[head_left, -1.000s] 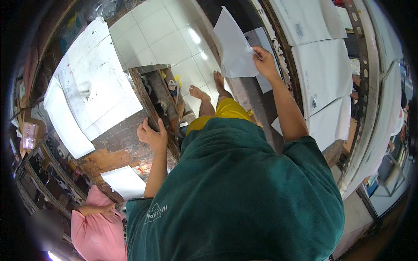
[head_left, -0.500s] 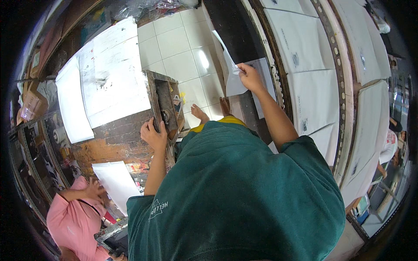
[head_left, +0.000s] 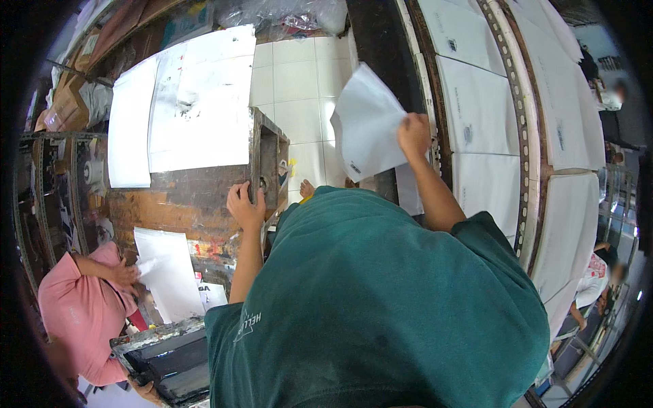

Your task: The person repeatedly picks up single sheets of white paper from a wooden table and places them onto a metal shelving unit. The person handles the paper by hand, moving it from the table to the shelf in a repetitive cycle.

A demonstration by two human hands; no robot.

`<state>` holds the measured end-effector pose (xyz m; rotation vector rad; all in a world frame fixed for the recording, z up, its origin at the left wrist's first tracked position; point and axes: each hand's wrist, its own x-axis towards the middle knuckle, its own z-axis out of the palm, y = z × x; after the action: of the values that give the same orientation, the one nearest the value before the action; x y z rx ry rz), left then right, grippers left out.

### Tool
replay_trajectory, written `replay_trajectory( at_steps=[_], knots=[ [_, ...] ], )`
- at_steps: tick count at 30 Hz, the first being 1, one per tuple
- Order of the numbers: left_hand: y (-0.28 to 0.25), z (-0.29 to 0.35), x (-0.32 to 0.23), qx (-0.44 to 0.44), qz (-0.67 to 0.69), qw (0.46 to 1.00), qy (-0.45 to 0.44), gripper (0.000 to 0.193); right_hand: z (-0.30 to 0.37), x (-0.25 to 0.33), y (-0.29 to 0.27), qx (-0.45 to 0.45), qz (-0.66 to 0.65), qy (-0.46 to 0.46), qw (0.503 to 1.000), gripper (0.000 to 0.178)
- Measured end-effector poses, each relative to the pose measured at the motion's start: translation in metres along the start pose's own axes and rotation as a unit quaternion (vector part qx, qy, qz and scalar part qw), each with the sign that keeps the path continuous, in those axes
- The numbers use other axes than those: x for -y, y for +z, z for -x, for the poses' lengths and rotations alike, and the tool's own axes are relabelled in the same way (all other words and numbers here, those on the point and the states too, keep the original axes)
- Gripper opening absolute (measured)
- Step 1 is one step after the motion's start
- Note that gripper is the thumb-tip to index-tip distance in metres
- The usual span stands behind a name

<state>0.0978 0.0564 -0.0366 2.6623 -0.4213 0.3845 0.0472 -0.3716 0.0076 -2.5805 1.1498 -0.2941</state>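
Note:
My right hand [head_left: 413, 137] is closed on one edge of a white sheet [head_left: 367, 119], which hangs above the tiled floor beside a dark bench. A small dark printed mark shows near the sheet's lower corner. Whether it is paper or a flat bag, I cannot tell. My left hand [head_left: 246, 205] rests with spread fingers on the edge of a worn wooden table [head_left: 183, 183], holding nothing. On that table lie a large white sheet [head_left: 211, 102] with dark smudges and a plain white sheet [head_left: 131, 129] at its left.
Rows of printed white sheets [head_left: 479, 105] lie on long racks to my right. At the lower left a co-worker in pink [head_left: 81, 313] reaches to a white stack [head_left: 166, 272], near a dark-stained frame [head_left: 170, 360]. Plastic bags [head_left: 299, 17] lie at the far end.
The sheet in my right hand has come up off the bench and now spreads out over the floor gap. My left hand stays on the table edge. The view has shifted slightly.

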Motion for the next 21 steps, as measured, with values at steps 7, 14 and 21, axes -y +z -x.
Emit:
replay_trajectory(
  at_steps=[7, 14, 21],
  knots=[
    [0.0, -0.002, -0.005, -0.012, 0.005, 1.0, 0.0, 0.034, -0.017, -0.1, -0.043, -0.079, 0.165, 0.153, 0.971, 0.026],
    [-0.004, -0.004, -0.006, 0.002, 0.016, 1.0, -0.015, 0.033, -0.027, -0.102, -0.046, 0.007, 0.166, 0.192, 0.967, 0.03],
    [-0.012, -0.003, -0.044, -0.042, 0.07, 0.996, 0.032, 0.024, -0.014, -0.158, -0.03, -0.039, 0.179, 0.186, 0.965, 0.035]
  ],
)
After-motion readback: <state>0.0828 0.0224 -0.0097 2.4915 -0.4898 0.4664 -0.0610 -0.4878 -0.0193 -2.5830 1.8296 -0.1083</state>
